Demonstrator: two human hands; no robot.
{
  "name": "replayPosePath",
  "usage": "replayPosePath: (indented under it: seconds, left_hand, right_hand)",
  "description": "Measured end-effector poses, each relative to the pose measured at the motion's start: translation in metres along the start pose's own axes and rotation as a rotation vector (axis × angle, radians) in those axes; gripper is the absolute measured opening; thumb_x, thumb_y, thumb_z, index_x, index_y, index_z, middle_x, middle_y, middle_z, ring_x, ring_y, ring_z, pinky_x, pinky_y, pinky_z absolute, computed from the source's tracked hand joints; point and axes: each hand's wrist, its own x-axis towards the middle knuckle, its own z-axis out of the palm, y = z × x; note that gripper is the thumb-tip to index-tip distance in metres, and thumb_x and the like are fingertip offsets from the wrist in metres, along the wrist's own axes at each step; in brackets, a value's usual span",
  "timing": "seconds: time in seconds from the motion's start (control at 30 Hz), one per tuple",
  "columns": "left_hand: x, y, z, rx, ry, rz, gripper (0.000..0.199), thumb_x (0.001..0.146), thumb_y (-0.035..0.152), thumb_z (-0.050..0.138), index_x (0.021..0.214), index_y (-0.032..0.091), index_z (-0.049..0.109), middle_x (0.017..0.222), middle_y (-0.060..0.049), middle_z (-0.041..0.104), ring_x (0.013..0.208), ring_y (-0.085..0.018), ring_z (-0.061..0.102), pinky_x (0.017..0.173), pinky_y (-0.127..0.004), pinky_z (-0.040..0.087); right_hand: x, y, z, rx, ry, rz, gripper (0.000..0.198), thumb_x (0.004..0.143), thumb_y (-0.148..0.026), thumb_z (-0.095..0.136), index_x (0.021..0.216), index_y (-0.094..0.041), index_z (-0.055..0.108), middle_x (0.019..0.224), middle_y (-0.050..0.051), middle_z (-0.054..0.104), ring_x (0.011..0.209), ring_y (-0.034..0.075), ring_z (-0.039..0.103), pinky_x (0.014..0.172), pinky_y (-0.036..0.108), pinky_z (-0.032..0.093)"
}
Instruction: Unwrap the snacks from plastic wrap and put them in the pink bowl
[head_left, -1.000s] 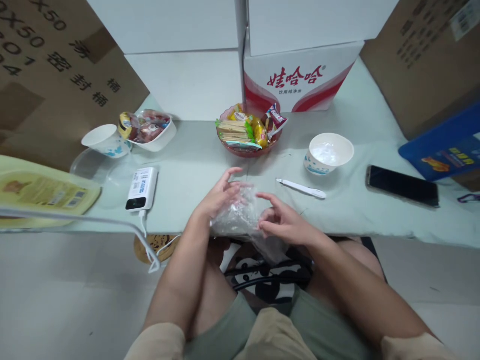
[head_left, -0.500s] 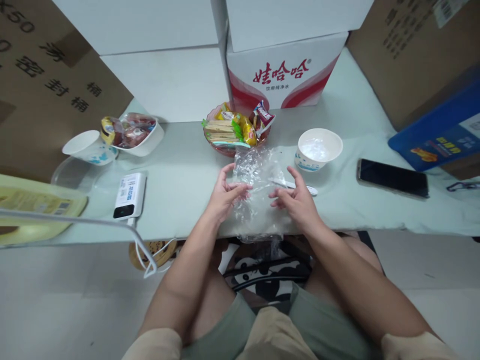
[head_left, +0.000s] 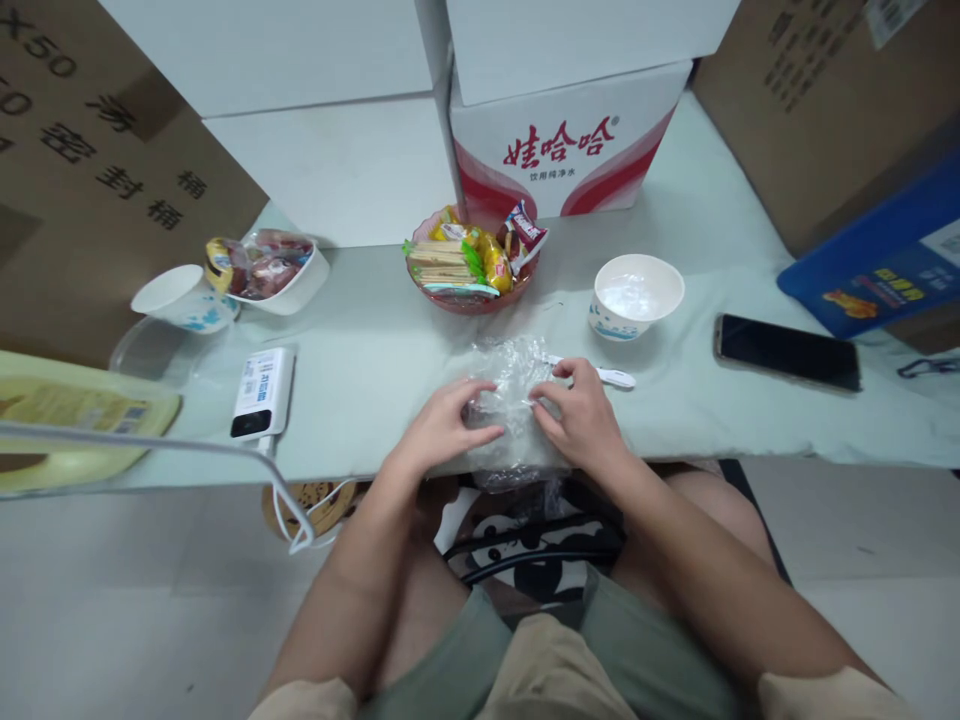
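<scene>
Pressing a clear plastic bag (head_left: pixel 510 400) flat at the counter's (head_left: pixel 375 340) near edge with both our hands.

Our left hand (head_left: pixel 442 432) and right hand (head_left: pixel 581 425) each have a curled grip pinching the crumpled film from either side; its lower end hangs off the edge. A white pen (head_left: pixel 607 375) lies just beside our right hand, a paper bowl (head_left: pixel 637 295) beyond it, a snack bowl (head_left: pixel 469 265) farther back, a power bank (head_left: pixel 261 392) left.

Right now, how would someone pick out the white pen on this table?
Start at the red-and-white box at the back. In front of it stands a white cup; the pen lies just before that cup, beside the right hand. It is the only thin white stick there.
</scene>
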Motion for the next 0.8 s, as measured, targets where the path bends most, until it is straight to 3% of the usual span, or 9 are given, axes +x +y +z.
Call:
replayPosePath:
  seconds: [0.13, 0.2, 0.23, 0.27, 0.33, 0.43, 0.5, 0.63, 0.8]
  left_hand:
    - [-0.002, 0.002, -0.002, 0.099, 0.146, 0.082, 0.022, 0.081, 0.030, 0.073, 0.100, 0.021, 0.077, 0.124, -0.013, 0.055, 0.126, -0.031, 0.052, 0.104, -0.047, 0.047]
    - [-0.004, 0.005, -0.004, 0.002, 0.227, 0.145, 0.014, 0.080, 0.034, 0.073, 0.083, 0.021, 0.078, 0.139, -0.014, 0.050, 0.141, -0.035, 0.039, 0.113, -0.051, 0.039]
    - [-0.005, 0.007, -0.006, -0.084, 0.237, 0.160, 0.016, 0.080, 0.036, 0.074, 0.078, 0.021, 0.077, 0.139, -0.014, 0.052, 0.141, -0.035, 0.040, 0.113, -0.051, 0.038]
    - [-0.006, 0.009, -0.007, -0.187, 0.227, 0.149, 0.020, 0.079, 0.039, 0.075, 0.074, 0.020, 0.075, 0.131, -0.014, 0.060, 0.133, -0.035, 0.049, 0.109, -0.050, 0.042]
    - [-0.007, 0.013, -0.009, -0.411, 0.199, 0.040, 0.027, 0.080, 0.045, 0.074, 0.072, 0.019, 0.072, 0.097, -0.012, 0.071, 0.099, -0.028, 0.067, 0.091, -0.042, 0.053]
    - [-0.003, 0.013, -0.008, -0.706, 0.278, -0.166, 0.033, 0.077, 0.049, 0.076, 0.075, 0.018, 0.067, 0.063, -0.001, 0.064, 0.057, -0.016, 0.060, 0.062, -0.030, 0.051]
    - [0.001, 0.010, -0.007, -0.855, 0.318, -0.231, 0.037, 0.069, 0.048, 0.082, 0.083, 0.018, 0.065, 0.064, 0.001, 0.065, 0.057, -0.014, 0.060, 0.060, -0.027, 0.049]
    - [0.007, 0.004, -0.004, -0.919, 0.133, -0.304, 0.042, 0.062, 0.040, 0.088, 0.088, 0.016, 0.066, 0.076, -0.004, 0.072, 0.070, -0.017, 0.066, 0.065, -0.025, 0.049]
    - [0.010, 0.002, 0.000, -0.914, 0.164, -0.249, 0.040, 0.074, 0.046, 0.081, 0.094, 0.018, 0.062, 0.083, -0.003, 0.072, 0.070, -0.016, 0.067, 0.060, -0.024, 0.050]
  right_hand:
    - [0.003, -0.009, -0.010, 0.163, -0.083, -0.090, 0.009, 0.083, -0.022, 0.057, 0.081, -0.022, 0.065, 0.111, 0.009, 0.071, 0.123, 0.032, 0.059, 0.106, 0.052, 0.037]
    - [0.004, -0.010, -0.017, 0.397, -0.179, -0.007, 0.009, 0.086, -0.026, 0.054, 0.081, -0.023, 0.061, 0.097, 0.006, 0.074, 0.111, 0.029, 0.066, 0.101, 0.048, 0.043]
    - [0.005, -0.010, -0.019, 0.524, -0.216, 0.068, 0.012, 0.089, -0.032, 0.052, 0.084, -0.023, 0.059, 0.091, 0.006, 0.074, 0.101, 0.027, 0.069, 0.095, 0.045, 0.047]
    - [0.005, -0.010, -0.021, 0.646, -0.240, 0.146, 0.016, 0.091, -0.038, 0.051, 0.089, -0.024, 0.058, 0.087, 0.005, 0.073, 0.092, 0.025, 0.070, 0.088, 0.042, 0.050]
    - [0.005, -0.010, -0.023, 0.832, -0.277, 0.268, 0.030, 0.088, -0.048, 0.058, 0.106, -0.025, 0.055, 0.085, 0.003, 0.073, 0.083, 0.023, 0.069, 0.080, 0.037, 0.052]
    - [0.005, -0.013, -0.019, 0.930, -0.360, 0.360, 0.068, 0.075, -0.045, 0.076, 0.131, -0.027, 0.042, 0.088, 0.002, 0.073, 0.081, 0.021, 0.069, 0.075, 0.034, 0.053]
    - [0.006, -0.016, -0.016, 0.946, -0.362, 0.429, 0.070, 0.073, -0.040, 0.079, 0.131, -0.026, 0.042, 0.083, -0.001, 0.070, 0.073, 0.018, 0.067, 0.071, 0.033, 0.053]
    - [0.009, -0.016, -0.006, 1.073, -0.179, 0.574, 0.064, 0.070, -0.048, 0.078, 0.123, -0.026, 0.049, 0.080, -0.002, 0.068, 0.066, 0.016, 0.064, 0.067, 0.032, 0.053]
    - [0.012, -0.014, 0.004, 1.144, -0.295, 0.665, 0.047, 0.067, -0.056, 0.075, 0.097, -0.020, 0.065, 0.079, 0.004, 0.073, 0.071, 0.021, 0.069, 0.068, 0.034, 0.054]
